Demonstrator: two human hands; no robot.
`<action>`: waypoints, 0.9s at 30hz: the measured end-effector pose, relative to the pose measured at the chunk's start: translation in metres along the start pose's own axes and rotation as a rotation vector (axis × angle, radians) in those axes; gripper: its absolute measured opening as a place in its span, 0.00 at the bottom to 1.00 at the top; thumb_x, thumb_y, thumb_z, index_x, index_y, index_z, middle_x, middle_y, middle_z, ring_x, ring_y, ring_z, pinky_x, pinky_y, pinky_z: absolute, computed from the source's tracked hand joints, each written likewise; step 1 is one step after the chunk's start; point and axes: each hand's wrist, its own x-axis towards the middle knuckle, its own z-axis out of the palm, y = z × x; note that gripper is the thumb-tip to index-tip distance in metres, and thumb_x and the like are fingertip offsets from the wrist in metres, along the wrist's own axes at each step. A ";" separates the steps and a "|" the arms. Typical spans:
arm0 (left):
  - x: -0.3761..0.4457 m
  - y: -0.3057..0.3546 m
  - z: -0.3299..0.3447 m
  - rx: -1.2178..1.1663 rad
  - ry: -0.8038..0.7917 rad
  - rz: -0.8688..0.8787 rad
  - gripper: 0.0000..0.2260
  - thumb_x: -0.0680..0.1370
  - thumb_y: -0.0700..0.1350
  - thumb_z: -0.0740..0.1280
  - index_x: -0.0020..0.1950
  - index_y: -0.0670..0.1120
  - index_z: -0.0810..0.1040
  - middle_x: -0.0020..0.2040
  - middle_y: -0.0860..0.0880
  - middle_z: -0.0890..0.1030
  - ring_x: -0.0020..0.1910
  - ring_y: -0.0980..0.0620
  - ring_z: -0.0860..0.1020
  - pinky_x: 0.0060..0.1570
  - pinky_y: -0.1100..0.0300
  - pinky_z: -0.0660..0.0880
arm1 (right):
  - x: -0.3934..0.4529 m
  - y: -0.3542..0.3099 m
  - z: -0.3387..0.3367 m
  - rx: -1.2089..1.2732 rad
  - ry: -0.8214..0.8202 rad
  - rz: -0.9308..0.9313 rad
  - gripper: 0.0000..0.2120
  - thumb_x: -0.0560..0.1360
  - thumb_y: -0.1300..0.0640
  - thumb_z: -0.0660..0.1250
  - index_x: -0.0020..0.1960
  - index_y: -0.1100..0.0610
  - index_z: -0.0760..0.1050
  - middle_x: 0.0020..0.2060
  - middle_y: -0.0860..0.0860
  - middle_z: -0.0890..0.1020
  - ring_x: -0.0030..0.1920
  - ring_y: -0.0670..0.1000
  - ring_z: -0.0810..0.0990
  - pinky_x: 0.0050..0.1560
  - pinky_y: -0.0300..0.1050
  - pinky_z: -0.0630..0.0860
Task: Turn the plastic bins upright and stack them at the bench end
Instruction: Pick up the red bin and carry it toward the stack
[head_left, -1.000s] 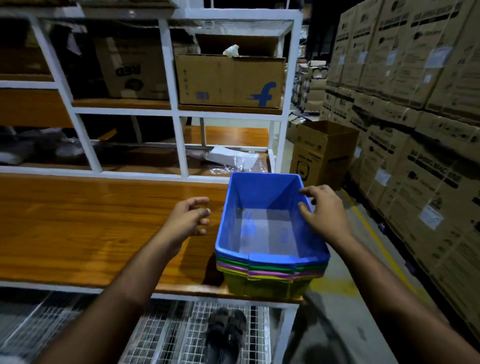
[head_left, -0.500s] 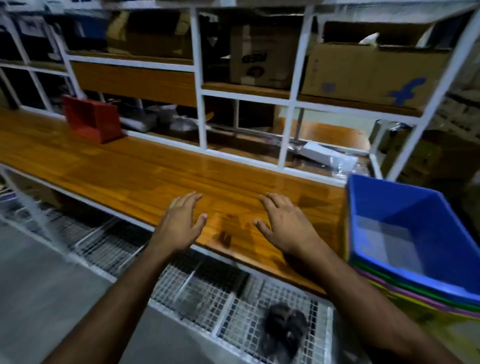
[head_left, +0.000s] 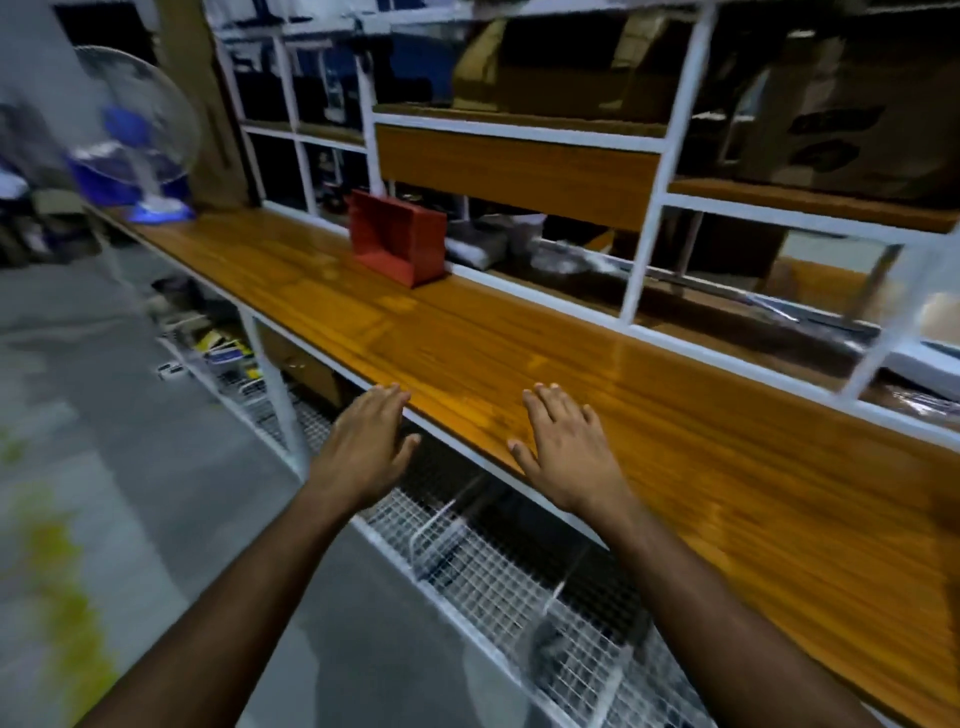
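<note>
On the long wooden bench, the red bin lies on its side at upper centre, well apart from your empty, flat-spread left hand and right hand, so grip both rims before righting it.

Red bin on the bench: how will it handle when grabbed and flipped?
The red bin looks like rigid moulded plastic, so probably stiff and light. It rests off its base, so a push may tip it. The glossy bench suggests it slides easily.
</note>
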 end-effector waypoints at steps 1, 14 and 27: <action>0.007 -0.022 0.001 0.012 -0.001 -0.013 0.28 0.80 0.57 0.59 0.78 0.48 0.59 0.77 0.47 0.62 0.77 0.47 0.57 0.73 0.50 0.58 | 0.020 -0.012 0.010 0.007 -0.010 -0.010 0.35 0.80 0.36 0.49 0.80 0.53 0.48 0.80 0.52 0.52 0.80 0.52 0.47 0.77 0.61 0.51; 0.148 -0.269 0.001 0.130 -0.023 -0.107 0.29 0.78 0.57 0.60 0.77 0.49 0.59 0.76 0.47 0.64 0.75 0.48 0.61 0.73 0.52 0.60 | 0.303 -0.151 0.126 0.103 -0.056 -0.093 0.34 0.80 0.37 0.48 0.80 0.53 0.47 0.80 0.52 0.52 0.80 0.53 0.47 0.77 0.62 0.50; 0.316 -0.499 0.005 0.107 -0.046 -0.033 0.28 0.81 0.60 0.51 0.79 0.50 0.54 0.79 0.50 0.58 0.78 0.51 0.53 0.75 0.51 0.50 | 0.528 -0.275 0.198 0.059 -0.071 -0.050 0.34 0.80 0.37 0.50 0.79 0.53 0.50 0.80 0.53 0.55 0.80 0.53 0.49 0.76 0.60 0.53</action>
